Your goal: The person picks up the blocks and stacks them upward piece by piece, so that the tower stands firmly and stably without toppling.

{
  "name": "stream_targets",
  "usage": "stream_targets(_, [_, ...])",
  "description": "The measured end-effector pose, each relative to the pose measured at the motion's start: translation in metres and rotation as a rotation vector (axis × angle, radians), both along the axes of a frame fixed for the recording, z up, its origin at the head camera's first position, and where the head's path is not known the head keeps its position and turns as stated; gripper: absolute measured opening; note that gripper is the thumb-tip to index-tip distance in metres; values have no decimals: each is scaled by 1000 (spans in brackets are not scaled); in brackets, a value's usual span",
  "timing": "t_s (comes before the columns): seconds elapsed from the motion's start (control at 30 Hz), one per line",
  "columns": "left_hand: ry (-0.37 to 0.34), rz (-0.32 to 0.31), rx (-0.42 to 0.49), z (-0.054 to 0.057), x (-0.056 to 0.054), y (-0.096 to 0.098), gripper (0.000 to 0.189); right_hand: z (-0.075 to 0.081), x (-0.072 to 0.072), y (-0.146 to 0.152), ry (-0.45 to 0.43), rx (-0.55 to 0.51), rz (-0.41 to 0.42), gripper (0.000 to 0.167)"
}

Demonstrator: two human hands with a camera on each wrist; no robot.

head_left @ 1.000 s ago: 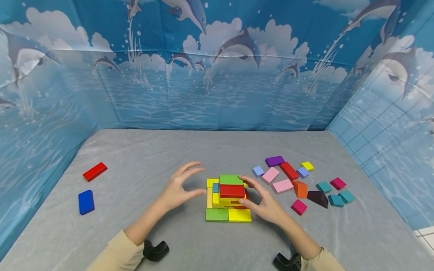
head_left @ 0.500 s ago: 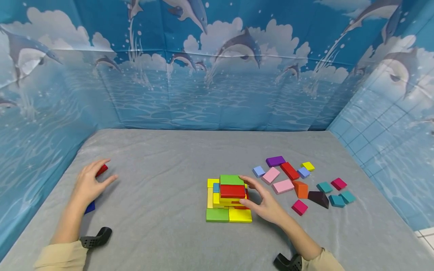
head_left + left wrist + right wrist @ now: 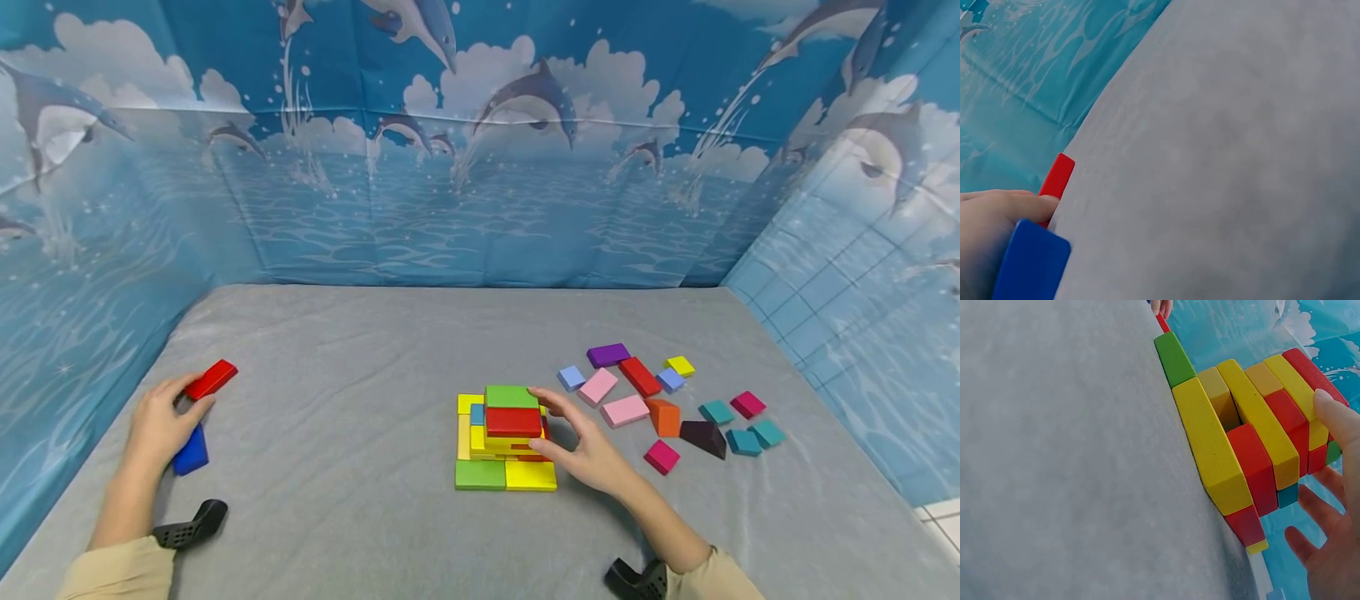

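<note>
Lower left, the left hand [image 3: 157,427], near a blue block [image 3: 192,455] its lift could knock, pinches a red block [image 3: 215,377]. Lower centre, a block stack [image 3: 512,422], its right side held by the right hand [image 3: 592,457], might topple under uneven pressure.

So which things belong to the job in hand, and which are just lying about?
Apparently in use:
red block, pinched by left hand
block stack, touched by right hand

Seemingly lying about:
blue block
purple block
loose red block
loose yellow block
pink blocks
light blue blocks
teal blocks
magenta blocks
orange block
dark trapezoid block
</note>
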State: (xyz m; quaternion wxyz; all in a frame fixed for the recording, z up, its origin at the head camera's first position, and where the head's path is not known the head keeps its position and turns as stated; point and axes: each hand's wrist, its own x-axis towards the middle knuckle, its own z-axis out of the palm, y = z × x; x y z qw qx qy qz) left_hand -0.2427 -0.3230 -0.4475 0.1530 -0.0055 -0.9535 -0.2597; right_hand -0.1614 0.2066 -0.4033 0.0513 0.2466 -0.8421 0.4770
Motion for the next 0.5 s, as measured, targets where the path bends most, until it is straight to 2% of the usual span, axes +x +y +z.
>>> stream_targets(0.2, [49, 25, 36, 0, -2, 3, 38, 0, 0, 0, 8, -1, -1, 61])
stream_targets(0.3, [78, 14, 66, 4, -2, 10, 37, 0, 0, 0, 10, -2, 0, 61])
stream_targets(0.4, [146, -31, 109, 9, -3, 23, 35, 0, 0, 0, 9, -4, 4, 61])
stream_targets(0.5, [246, -119, 162, 15, -8, 46, 34, 0, 0, 0, 8, -3, 7, 61])
